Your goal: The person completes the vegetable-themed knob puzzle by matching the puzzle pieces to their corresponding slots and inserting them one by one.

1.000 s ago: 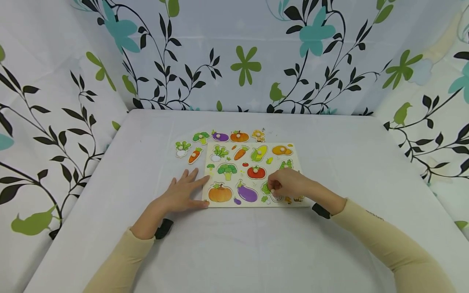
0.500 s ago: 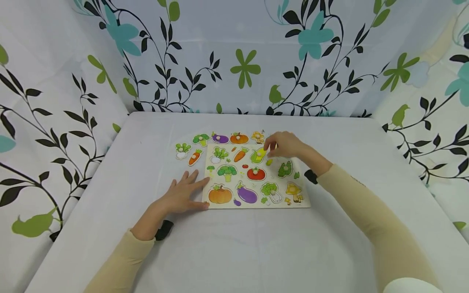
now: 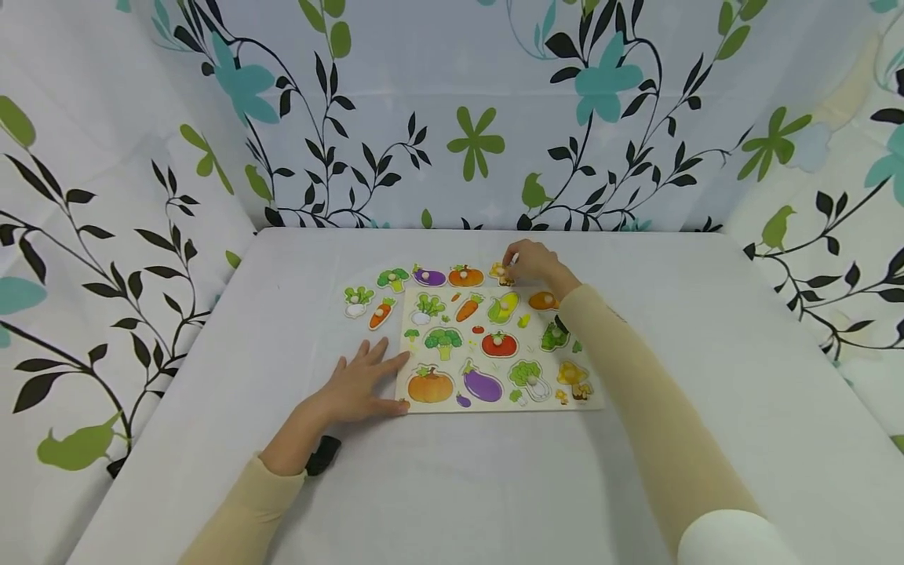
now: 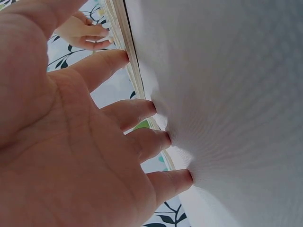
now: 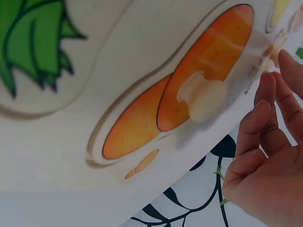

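A wooden vegetable puzzle board (image 3: 452,402) lies flat on the table. My left hand (image 3: 360,387) rests at its left edge with spread fingers; in the left wrist view the fingertips (image 4: 182,179) press on the white cloth, the index finger against the board's edge. Beyond the board's far edge, my right hand (image 3: 534,261) pinches the mushroom puzzle piece (image 3: 500,273) with thumb and fingertips. In the right wrist view those fingertips (image 5: 267,85) come together at the piece, which they partly hide. Closer to that camera sits the potato piece (image 5: 222,56) in its recess, its round knob upward.
Loose pieces line the board's far left side: a pumpkin (image 3: 466,275), an eggplant (image 3: 428,275), a broccoli (image 3: 392,279), a turnip (image 3: 357,300) and a carrot (image 3: 381,314). Knobbed corn (image 3: 504,308), tomato (image 3: 499,344) and cabbage (image 3: 530,380) pieces sit in the board.
My right hand has moved from the cabbage at the board's lower right, up past the corn, to the mushroom piece behind the board. My left hand stays at the left edge.
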`<action>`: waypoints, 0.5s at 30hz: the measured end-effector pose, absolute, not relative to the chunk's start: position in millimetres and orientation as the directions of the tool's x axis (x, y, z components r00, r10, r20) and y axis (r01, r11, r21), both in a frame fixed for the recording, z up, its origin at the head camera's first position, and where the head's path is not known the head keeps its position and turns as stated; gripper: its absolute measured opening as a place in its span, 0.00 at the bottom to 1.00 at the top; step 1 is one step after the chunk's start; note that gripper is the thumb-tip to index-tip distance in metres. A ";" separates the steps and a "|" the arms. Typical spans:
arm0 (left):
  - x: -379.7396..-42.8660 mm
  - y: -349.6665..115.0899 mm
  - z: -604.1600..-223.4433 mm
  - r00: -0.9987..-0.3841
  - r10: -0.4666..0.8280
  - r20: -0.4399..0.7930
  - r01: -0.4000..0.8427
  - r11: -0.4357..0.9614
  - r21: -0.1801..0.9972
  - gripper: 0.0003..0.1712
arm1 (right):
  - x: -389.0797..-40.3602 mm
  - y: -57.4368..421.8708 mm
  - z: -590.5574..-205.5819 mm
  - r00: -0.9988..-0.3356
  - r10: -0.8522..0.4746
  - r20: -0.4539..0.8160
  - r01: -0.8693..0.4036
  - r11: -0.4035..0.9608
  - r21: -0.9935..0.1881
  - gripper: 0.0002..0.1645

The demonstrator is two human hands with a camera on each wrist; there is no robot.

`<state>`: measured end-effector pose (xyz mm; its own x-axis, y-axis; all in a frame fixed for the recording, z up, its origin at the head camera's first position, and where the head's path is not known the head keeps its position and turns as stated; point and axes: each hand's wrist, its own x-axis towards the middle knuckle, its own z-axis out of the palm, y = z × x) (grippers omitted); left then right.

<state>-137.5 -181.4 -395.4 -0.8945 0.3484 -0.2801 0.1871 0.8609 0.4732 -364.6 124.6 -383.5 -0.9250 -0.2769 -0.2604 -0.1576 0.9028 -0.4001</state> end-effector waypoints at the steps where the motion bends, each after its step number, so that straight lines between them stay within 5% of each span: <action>1: -137.0 -181.0 -395.3 -0.894 0.349 -0.280 0.189 0.862 0.470 0.49 | -365.0 123.1 -384.6 -0.922 -0.280 -0.267 -0.156 0.902 -0.403 0.12; 7: -136.5 -180.1 -394.7 -0.895 0.351 -0.274 0.196 0.864 0.464 0.48 | -365.5 113.1 -385.7 -0.921 -0.287 -0.264 -0.157 0.892 -0.423 0.05; 15: -135.4 -180.6 -395.4 -0.894 0.359 -0.268 0.210 0.865 0.456 0.48 | -357.6 123.5 -365.9 -0.931 -0.324 -0.170 -0.209 0.852 -0.479 0.07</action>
<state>-135.4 -180.6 -395.4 -0.8940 0.3587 -0.2684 0.2101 0.8648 0.4561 -357.6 123.5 -365.9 -0.9308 -0.3237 -0.1698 -0.2089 0.8523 -0.4795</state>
